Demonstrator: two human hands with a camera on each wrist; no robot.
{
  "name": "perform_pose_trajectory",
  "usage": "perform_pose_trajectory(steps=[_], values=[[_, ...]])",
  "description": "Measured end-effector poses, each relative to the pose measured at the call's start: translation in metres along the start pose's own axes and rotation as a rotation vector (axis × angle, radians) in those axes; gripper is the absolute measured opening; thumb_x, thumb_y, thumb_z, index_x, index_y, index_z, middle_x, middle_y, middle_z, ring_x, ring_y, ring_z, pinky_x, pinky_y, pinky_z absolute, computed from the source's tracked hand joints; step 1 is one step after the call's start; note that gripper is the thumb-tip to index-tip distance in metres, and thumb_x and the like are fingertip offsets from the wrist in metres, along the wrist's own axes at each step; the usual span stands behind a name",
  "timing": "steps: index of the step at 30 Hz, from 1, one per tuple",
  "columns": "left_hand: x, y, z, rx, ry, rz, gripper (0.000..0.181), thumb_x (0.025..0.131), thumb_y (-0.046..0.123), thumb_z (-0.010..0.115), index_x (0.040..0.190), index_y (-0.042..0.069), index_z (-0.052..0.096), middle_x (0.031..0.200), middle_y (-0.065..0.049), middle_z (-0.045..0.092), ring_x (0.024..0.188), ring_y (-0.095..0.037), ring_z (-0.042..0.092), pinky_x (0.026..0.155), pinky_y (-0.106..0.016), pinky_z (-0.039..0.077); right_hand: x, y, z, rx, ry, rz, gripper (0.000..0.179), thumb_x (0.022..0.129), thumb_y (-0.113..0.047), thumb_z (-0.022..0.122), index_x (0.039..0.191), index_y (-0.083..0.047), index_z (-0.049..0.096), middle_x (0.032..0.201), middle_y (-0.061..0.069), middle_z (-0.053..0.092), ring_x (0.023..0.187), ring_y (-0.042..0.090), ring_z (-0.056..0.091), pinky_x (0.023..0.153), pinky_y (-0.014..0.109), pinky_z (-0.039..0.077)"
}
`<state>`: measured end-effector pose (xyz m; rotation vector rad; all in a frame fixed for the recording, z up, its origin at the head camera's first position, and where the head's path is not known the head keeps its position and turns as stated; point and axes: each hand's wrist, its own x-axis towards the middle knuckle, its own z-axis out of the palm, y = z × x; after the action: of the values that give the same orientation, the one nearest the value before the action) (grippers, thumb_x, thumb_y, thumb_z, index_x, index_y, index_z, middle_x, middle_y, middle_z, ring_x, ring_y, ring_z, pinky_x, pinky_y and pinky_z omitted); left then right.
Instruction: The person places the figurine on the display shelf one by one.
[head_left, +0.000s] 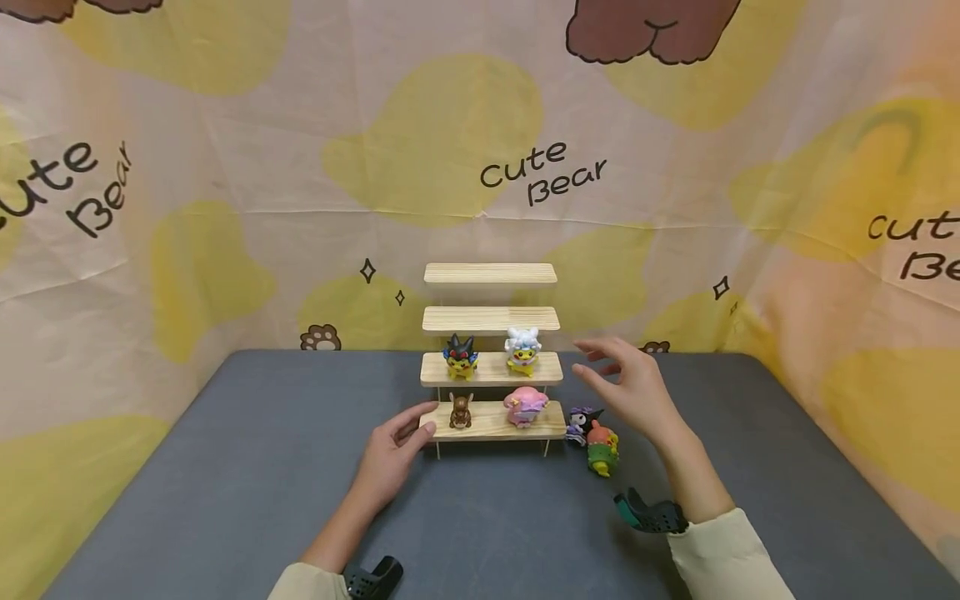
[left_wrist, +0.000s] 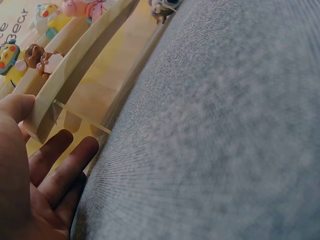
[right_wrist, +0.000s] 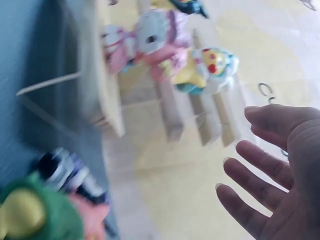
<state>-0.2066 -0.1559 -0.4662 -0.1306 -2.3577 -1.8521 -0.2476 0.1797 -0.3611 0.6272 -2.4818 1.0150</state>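
Observation:
A tiered wooden display shelf stands on the table. My left hand grips the left end of its lowest tier; the left wrist view shows the thumb against the board's end. On that tier sit a small brown figurine and a pink figurine. One tier up stand a dark-eared yellow figurine and a white-hooded yellow figurine. My right hand is in the air right of the shelf, fingers spread and holding nothing, near the white-hooded figurine.
Right of the shelf, a black-and-purple figurine and a green-and-orange figurine lie close together on the grey table. A printed cloth backdrop rises behind the table and along its sides.

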Motion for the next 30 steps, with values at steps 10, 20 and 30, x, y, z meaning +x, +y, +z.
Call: perform_pose_trajectory(steps=[10,20,30], values=[[0.001,-0.002,-0.001,0.02,-0.001,-0.007,0.037,0.099,0.029,0.067,0.134,0.016,0.067,0.142,-0.013,0.062,0.133,-0.028,0.058,0.102,-0.041,0.054,-0.033,0.03,0.002,-0.02,-0.013,0.056,0.03,0.094,-0.013,0.073,0.123,-0.009,0.071,0.114,0.009,0.072,0.099,0.025,0.068,0.08,0.039,0.061],[0.002,-0.003,-0.001,0.023,-0.003,-0.001,0.038,0.099,0.03,0.067,0.134,0.016,0.067,0.141,-0.011,0.063,0.131,-0.027,0.06,0.102,-0.039,0.054,-0.065,0.054,0.007,0.029,-0.075,0.17,0.031,0.097,-0.023,0.071,0.126,-0.012,0.07,0.116,0.007,0.073,0.096,0.008,0.065,0.08,0.028,0.058],[0.002,-0.002,-0.002,0.036,-0.002,0.002,0.037,0.099,0.031,0.067,0.133,0.017,0.068,0.139,-0.01,0.064,0.132,-0.024,0.059,0.102,-0.04,0.054,-0.08,0.071,0.02,0.166,-0.135,0.164,0.038,0.091,-0.024,0.077,0.128,-0.018,0.068,0.12,0.004,0.07,0.1,0.006,0.064,0.081,0.027,0.058]])
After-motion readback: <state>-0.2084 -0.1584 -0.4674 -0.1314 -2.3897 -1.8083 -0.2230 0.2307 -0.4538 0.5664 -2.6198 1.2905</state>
